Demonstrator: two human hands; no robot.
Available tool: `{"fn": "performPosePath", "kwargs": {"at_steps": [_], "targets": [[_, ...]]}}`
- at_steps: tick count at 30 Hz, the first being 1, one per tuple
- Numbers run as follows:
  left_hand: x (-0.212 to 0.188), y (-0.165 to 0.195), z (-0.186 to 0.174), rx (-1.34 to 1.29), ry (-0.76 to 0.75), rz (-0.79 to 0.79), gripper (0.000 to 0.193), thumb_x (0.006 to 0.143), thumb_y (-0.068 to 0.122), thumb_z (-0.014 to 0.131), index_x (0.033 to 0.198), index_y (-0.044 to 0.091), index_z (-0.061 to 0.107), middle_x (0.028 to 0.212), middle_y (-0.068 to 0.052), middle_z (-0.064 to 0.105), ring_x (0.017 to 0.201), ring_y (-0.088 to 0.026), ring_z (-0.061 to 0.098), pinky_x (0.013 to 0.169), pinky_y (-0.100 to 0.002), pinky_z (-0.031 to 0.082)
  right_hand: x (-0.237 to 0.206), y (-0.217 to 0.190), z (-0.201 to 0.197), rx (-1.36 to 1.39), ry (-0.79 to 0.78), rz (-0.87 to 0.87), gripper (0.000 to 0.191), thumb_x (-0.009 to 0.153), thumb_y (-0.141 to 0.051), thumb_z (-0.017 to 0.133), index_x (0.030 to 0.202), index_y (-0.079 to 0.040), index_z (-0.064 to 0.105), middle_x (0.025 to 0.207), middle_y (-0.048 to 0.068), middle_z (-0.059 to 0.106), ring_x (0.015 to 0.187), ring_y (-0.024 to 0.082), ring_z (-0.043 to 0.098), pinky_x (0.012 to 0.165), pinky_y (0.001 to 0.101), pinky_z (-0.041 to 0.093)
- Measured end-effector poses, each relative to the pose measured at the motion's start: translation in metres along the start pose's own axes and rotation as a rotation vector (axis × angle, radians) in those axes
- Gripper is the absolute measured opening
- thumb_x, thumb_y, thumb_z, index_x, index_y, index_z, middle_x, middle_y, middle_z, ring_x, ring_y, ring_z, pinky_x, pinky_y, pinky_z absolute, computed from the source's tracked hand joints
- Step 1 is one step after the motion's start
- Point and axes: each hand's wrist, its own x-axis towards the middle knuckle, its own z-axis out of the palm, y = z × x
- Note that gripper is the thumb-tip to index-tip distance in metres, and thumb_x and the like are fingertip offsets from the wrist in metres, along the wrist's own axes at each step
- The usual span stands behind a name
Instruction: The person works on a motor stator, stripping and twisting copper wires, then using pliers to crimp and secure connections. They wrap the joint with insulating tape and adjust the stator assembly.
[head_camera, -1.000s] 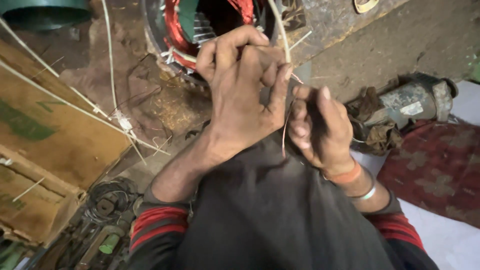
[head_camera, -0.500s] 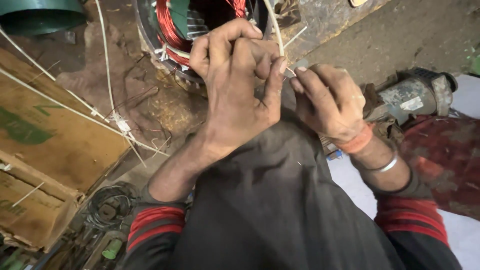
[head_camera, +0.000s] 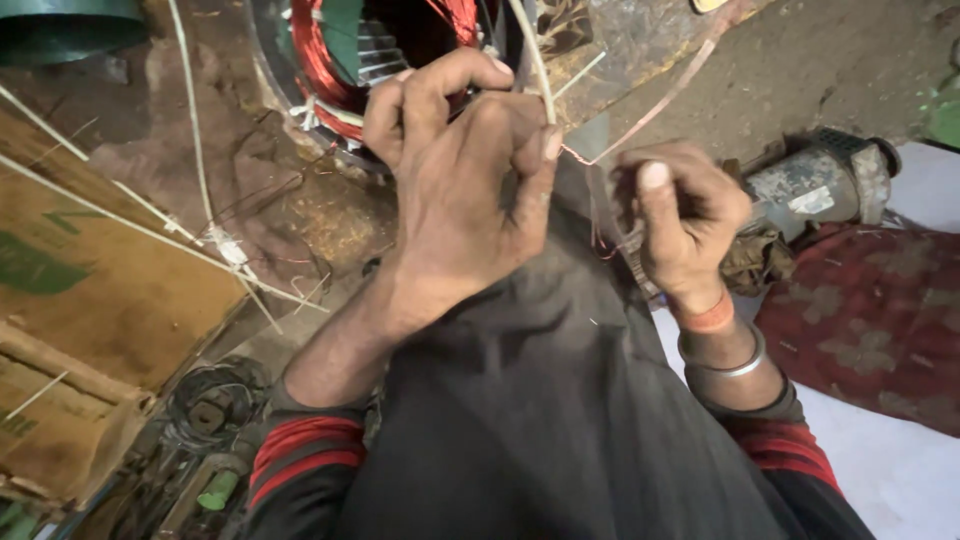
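A motor stator with red copper windings lies at the top, just beyond my hands. My left hand is raised in front of it, fingers curled, pinching a thin white insulating sleeve that runs up past the stator. My right hand, with an orange thread and a metal bangle at the wrist, is closed on a thin copper wire. This wire stretches from my left fingertips up to the right. My dark-clothed knee fills the lower middle.
Brown cardboard boxes crossed by white strings lie at the left. Below them are dark tools and a coil. A grimy small motor and a red patterned cloth lie at the right, and a green round tub sits top left.
My right hand has drawn away to the right from my left hand, and a stretch of copper wire now shows between them. My left hand stays by the stator.
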Motion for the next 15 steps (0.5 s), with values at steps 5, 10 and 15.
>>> {"fn": "performPosePath", "kwargs": {"at_steps": [5, 10, 15], "targets": [[-0.001, 0.000, -0.004, -0.043, -0.037, -0.006, 0.017, 0.105, 0.015, 0.071, 0.114, 0.008, 0.059, 0.115, 0.002, 0.065, 0.133, -0.020, 0.046, 0.112, -0.045, 0.020, 0.011, 0.000, -0.022, -0.448, 0.064, -0.539, 0.026, 0.105, -0.003, 0.086, 0.123, -0.003, 0.068, 0.111, 0.014, 0.066, 0.096, 0.028, 0.068, 0.080, 0.0338, 0.054], [0.000, 0.000, -0.008, -0.061, -0.029, 0.012, 0.023, 0.106, 0.017, 0.076, 0.122, 0.009, 0.061, 0.122, 0.002, 0.065, 0.132, -0.019, 0.048, 0.112, -0.043, 0.021, 0.035, -0.011, -0.020, -0.656, -0.046, -0.868, 0.038, 0.084, -0.006, 0.093, 0.115, -0.003, 0.072, 0.109, 0.012, 0.065, 0.093, 0.034, 0.066, 0.078, 0.0419, 0.053], [0.003, 0.002, -0.010, -0.118, 0.030, -0.016, 0.023, 0.102, 0.015, 0.076, 0.116, 0.008, 0.060, 0.116, -0.001, 0.063, 0.127, -0.020, 0.051, 0.110, -0.042, 0.023, 0.045, -0.018, -0.002, -0.645, -0.031, -0.913, 0.031, 0.089, -0.005, 0.090, 0.113, 0.000, 0.071, 0.104, 0.013, 0.065, 0.091, 0.031, 0.066, 0.075, 0.0400, 0.051]]}}
